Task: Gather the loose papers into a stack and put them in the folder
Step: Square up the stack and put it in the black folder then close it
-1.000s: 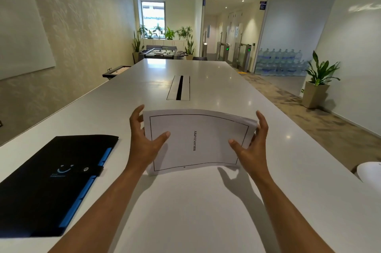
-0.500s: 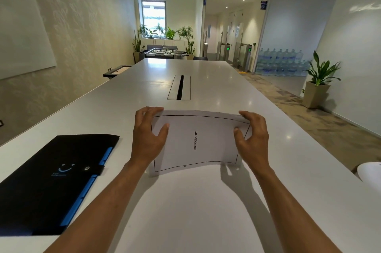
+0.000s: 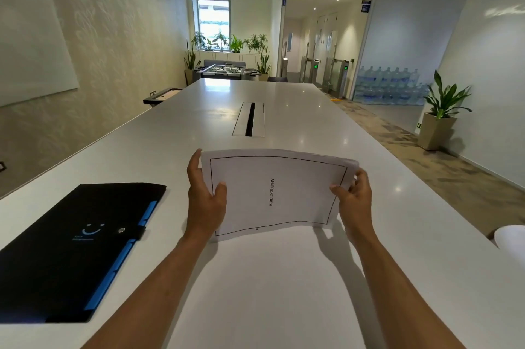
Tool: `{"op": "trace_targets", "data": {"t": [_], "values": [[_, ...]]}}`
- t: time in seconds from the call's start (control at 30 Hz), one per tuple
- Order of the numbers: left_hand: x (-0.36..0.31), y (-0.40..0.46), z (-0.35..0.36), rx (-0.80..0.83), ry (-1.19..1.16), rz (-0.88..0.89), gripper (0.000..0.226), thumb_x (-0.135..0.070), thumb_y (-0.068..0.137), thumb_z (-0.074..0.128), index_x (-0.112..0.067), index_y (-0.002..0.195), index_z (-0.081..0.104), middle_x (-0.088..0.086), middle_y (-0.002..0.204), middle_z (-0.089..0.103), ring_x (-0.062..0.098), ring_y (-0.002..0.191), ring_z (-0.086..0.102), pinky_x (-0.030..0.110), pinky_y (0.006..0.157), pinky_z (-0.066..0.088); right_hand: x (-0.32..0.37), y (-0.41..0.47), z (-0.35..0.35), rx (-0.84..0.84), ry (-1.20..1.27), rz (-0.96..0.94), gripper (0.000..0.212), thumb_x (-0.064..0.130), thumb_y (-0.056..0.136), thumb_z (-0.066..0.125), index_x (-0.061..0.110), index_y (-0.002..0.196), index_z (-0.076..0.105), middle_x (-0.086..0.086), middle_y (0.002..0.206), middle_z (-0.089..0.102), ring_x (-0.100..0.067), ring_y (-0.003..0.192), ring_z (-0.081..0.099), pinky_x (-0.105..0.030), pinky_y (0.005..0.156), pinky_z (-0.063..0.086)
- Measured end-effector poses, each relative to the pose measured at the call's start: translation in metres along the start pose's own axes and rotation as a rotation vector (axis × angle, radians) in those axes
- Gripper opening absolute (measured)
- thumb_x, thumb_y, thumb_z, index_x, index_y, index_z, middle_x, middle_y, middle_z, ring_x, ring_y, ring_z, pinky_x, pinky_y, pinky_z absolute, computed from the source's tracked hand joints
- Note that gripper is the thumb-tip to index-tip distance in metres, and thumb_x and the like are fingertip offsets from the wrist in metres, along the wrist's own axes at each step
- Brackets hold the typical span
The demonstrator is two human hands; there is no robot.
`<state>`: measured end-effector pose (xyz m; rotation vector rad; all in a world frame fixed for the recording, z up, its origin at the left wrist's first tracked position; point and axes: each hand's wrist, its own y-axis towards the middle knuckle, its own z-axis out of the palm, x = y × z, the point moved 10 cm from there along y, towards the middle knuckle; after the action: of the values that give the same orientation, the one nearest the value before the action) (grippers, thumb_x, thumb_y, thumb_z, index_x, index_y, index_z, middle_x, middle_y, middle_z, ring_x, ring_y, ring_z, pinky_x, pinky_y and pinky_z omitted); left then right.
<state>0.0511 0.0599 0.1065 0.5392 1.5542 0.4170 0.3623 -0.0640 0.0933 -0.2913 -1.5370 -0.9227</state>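
A stack of white papers (image 3: 278, 192), its top sheet bordered in black and printed "BIBLIOGRAPHY", is held tilted above the white table (image 3: 270, 292). My left hand (image 3: 203, 201) grips the stack's left edge, thumb on top. My right hand (image 3: 353, 201) grips its right edge, where the sheets fan apart slightly. The black folder (image 3: 65, 252) with a blue edge strip and a snap strap lies shut on the table to the left of my left arm.
A cable slot (image 3: 250, 120) is set into the table beyond the papers. A white rounded object (image 3: 511, 238) shows at the right edge. A potted plant (image 3: 439, 115) and stacked water bottles (image 3: 389, 87) stand on the floor to the right.
My hands pressed down over the stack's far corners half a second ago; now they grip its side edges again and the stack is lifted and tilted toward me.
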Motion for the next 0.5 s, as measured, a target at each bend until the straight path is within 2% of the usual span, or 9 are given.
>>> {"op": "trace_targets", "data": {"t": [0.03, 0.07, 0.13, 0.17, 0.27, 0.3, 0.4, 0.5], "values": [[0.005, -0.003, 0.0, -0.002, 0.005, -0.018, 0.073, 0.007, 0.09, 0.053, -0.029, 0.144, 0.02, 0.006, 0.141, 0.043, 0.021, 0.122, 0.051, 0.024, 0.097, 0.049, -0.006, -0.003, 0.002, 0.014, -0.024, 0.011, 0.043, -0.007, 0.084, 0.056, 0.02, 0.117, 0.054, 0.001, 0.108, 0.065, -0.014, 0.101, 0.063, -0.031, 0.083, 0.055], [0.011, -0.006, 0.0, -0.005, 0.019, -0.041, 0.068, 0.006, 0.09, 0.054, -0.025, 0.143, 0.023, 0.003, 0.133, 0.047, 0.016, 0.114, 0.053, 0.02, 0.091, 0.051, -0.01, -0.005, 0.005, 0.035, -0.047, 0.015, 0.039, -0.005, 0.086, 0.055, 0.019, 0.116, 0.057, 0.002, 0.106, 0.065, -0.012, 0.099, 0.063, -0.029, 0.081, 0.054], [0.02, -0.005, -0.002, -0.014, 0.033, -0.092, 0.058, 0.005, 0.09, 0.054, -0.018, 0.138, 0.03, 0.0, 0.124, 0.049, 0.014, 0.107, 0.053, 0.028, 0.091, 0.052, -0.014, -0.007, 0.009, 0.055, -0.073, 0.02, 0.036, -0.002, 0.087, 0.055, 0.021, 0.114, 0.059, 0.004, 0.105, 0.066, -0.012, 0.098, 0.062, -0.026, 0.077, 0.05], [0.022, -0.003, -0.002, -0.019, 0.031, -0.105, 0.055, 0.005, 0.09, 0.053, -0.016, 0.136, 0.032, 0.0, 0.122, 0.05, 0.013, 0.106, 0.054, 0.028, 0.09, 0.052, -0.013, -0.006, 0.01, 0.052, -0.077, 0.018, 0.035, -0.002, 0.087, 0.055, 0.023, 0.112, 0.06, 0.005, 0.103, 0.065, -0.012, 0.097, 0.061, -0.027, 0.077, 0.049], [0.011, 0.006, -0.004, -0.038, 0.012, -0.053, 0.052, 0.007, 0.089, 0.052, -0.015, 0.132, 0.033, -0.007, 0.115, 0.05, -0.005, 0.103, 0.055, 0.005, 0.076, 0.048, -0.001, -0.002, 0.011, 0.028, -0.066, -0.02, 0.034, -0.001, 0.087, 0.055, 0.024, 0.109, 0.06, 0.003, 0.102, 0.066, -0.013, 0.096, 0.062, -0.028, 0.078, 0.051], [0.007, 0.008, -0.005, -0.043, 0.0, -0.029, 0.052, 0.008, 0.088, 0.051, -0.015, 0.131, 0.032, -0.011, 0.114, 0.05, -0.012, 0.103, 0.054, 0.001, 0.074, 0.045, 0.004, -0.001, 0.01, 0.014, -0.058, -0.044, 0.033, -0.001, 0.087, 0.056, 0.022, 0.11, 0.06, 0.0, 0.103, 0.066, -0.014, 0.096, 0.062, -0.028, 0.08, 0.052], [0.009, 0.008, -0.007, -0.06, -0.018, -0.013, 0.053, 0.007, 0.087, 0.051, -0.013, 0.132, 0.031, -0.018, 0.116, 0.048, -0.018, 0.103, 0.052, 0.0, 0.076, 0.043, 0.006, -0.004, 0.006, -0.008, -0.079, -0.084, 0.032, 0.0, 0.083, 0.058, 0.014, 0.112, 0.06, -0.007, 0.104, 0.065, -0.02, 0.095, 0.062, -0.033, 0.081, 0.053], [0.037, -0.008, -0.003, -0.023, -0.025, -0.101, 0.051, 0.006, 0.091, 0.05, -0.017, 0.131, 0.029, -0.007, 0.117, 0.05, -0.011, 0.104, 0.055, 0.011, 0.081, 0.05, -0.016, -0.017, 0.007, 0.027, -0.122, -0.024, 0.033, -0.006, 0.081, 0.059, 0.013, 0.108, 0.057, -0.005, 0.1, 0.064, -0.026, 0.095, 0.063, -0.039, 0.081, 0.054]]}}
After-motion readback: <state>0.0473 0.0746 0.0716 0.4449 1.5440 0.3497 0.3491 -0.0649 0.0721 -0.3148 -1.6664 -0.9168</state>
